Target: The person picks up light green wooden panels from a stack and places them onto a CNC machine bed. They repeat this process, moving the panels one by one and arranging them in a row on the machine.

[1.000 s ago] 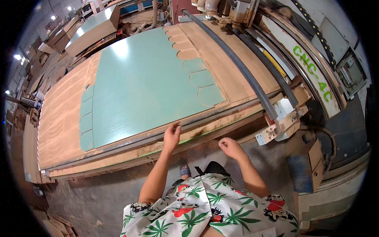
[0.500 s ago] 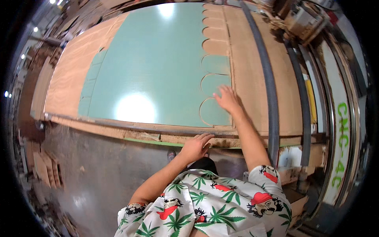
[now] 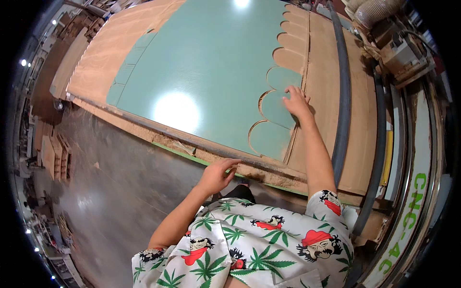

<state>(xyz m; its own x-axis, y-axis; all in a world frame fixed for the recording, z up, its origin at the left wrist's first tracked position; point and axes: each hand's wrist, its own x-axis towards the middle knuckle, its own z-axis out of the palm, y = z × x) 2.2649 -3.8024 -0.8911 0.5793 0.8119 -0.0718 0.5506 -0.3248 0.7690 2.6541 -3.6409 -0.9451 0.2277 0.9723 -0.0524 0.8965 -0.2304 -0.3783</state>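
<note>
A large pale-green sheet [image 3: 216, 62] lies on the machine bed, with rounded tabs cut along its right side. My right hand [image 3: 298, 102] is at the right end of one rounded green piece [image 3: 276, 105], its fingers bent over that edge. A dark gap shows along the curved left side of this piece. Nearer to me lies another rounded green piece [image 3: 270, 139], still within its cut outline. My left hand [image 3: 218, 176] hovers by the front edge of the bed, fingers loosely bent and apart, holding nothing.
Beyond the green pieces, several rounded cutouts show bare brown board [image 3: 288, 58]. A thick dark hose [image 3: 343, 96] runs along the right of the bed, beside a machine rail [image 3: 408, 201]. Sawdust lines the front ledge [image 3: 249, 172]. Stacked boards [image 3: 55, 153] stand on the floor at left.
My right hand has closed in on the rounded piece's right edge, and the gap at its curved side looks wider. The view has turned, so the sheet sits more slanted.
</note>
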